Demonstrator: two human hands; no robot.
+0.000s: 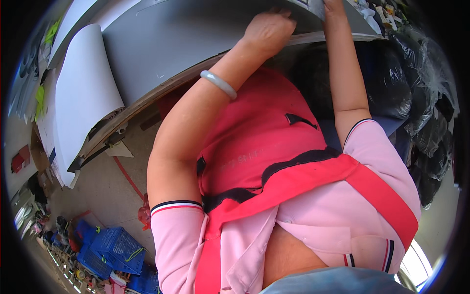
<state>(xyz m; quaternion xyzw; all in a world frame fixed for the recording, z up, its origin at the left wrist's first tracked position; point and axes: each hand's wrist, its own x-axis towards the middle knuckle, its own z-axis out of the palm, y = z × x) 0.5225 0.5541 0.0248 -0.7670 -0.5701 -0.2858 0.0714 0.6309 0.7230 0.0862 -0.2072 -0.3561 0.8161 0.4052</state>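
My left hand (pixel 270 30) is over the grey tabletop (pixel 181 41), close to its near edge. Its fingers are curled in, and anything they hold is hidden from me. Only part of my right hand (pixel 334 5) shows at the upper edge, its fingers mostly cut off. Right beside it lies a pale, shiny piece of material (pixel 316 8); whether the hand grips it cannot be made out. A pale bangle (pixel 218 84) circles my left forearm.
A curled white sheet (pixel 85 93) hangs over the table's left end. Black plastic bags (pixel 389 83) are piled at the right, below the table. Small loose items (pixel 387 14) lie at the far right. Blue plastic crates (pixel 120 250) stand on the floor at the lower left.
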